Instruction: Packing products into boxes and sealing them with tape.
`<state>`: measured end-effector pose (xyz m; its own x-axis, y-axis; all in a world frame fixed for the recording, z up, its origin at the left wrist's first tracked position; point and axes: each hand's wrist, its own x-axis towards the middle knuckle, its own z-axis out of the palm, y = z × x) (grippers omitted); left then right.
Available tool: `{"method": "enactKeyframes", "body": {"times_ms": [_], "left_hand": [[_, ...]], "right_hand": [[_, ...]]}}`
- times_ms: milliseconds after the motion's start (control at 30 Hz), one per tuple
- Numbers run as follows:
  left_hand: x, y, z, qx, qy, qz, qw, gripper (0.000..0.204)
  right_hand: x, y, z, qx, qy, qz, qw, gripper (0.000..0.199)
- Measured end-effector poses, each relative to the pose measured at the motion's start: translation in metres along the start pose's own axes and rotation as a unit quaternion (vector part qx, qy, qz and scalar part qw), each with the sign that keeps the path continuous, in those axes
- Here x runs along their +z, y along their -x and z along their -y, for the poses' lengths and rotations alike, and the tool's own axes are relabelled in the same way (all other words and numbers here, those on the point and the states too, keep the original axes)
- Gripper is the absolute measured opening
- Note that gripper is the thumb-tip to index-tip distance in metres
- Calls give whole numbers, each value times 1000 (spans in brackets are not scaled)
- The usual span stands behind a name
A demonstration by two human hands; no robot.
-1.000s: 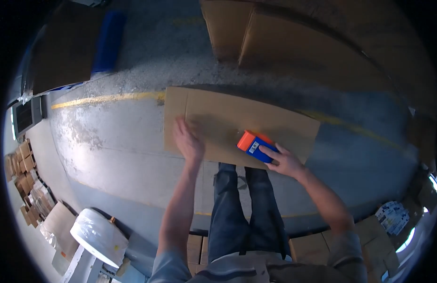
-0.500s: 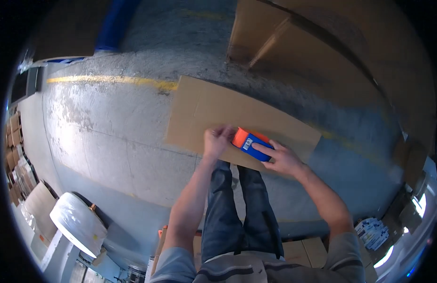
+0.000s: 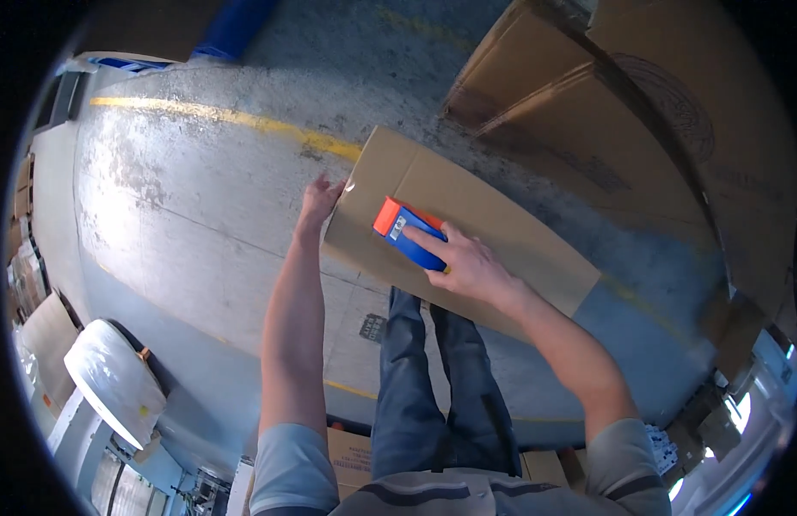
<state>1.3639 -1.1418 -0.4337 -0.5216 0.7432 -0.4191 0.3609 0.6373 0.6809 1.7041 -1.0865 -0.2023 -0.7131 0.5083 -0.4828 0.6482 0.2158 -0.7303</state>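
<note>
- Head view: the left hand (image 3: 319, 205) has come away from the orange front of the blue-and-orange tool (image 3: 420, 249), where it was half a second ago, and is now at the left short edge of the cardboard piece (image 3: 501, 241).
- Its fingers look slightly parted; whether they pinch the edge or merely touch it, I cannot tell. A pale glint (image 3: 350, 186) shows beside them, too small to identify.
- The right hand (image 3: 474, 265) is wrapped round the tool, one finger stretched along its top, and has carried it leftward over the cardboard.
- The tool is now over the left part of the cardboard, orange end toward the left hand; contact with the surface cannot be made out.
- The cardboard lies before the legs (image 3: 407, 378); its support is hidden.
- My judgement: attention has shifted to that left edge, with both hands working near it.
</note>
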Motion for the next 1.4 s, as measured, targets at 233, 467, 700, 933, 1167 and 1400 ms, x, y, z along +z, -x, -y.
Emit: {"method": "enactKeyframes", "body": {"times_ms": [233,467,700,933,1167,1400], "left_hand": [[55,75,-120,-35,-118,94,988,67],[60,73,-121,29,-120,44,991,62],[83,77,-110,15,-111,35,993,66],[70,52,-79,26,-88,50,994,75],[81,59,-79,43,-126,49,990,77],[88,69,-82,46,-117,21,992,76]], "right_hand": [[-7,20,-39,-4,-8,-32,999,72],[-22,72,-69,19,3,19,1000,75],[-13,283,-195,129,62,34,989,78],[-12,424,-290,212,103,50,971,82],[-15,486,-338,273,110,51,954,81],[20,466,-377,352,63,85,930,84]]}}
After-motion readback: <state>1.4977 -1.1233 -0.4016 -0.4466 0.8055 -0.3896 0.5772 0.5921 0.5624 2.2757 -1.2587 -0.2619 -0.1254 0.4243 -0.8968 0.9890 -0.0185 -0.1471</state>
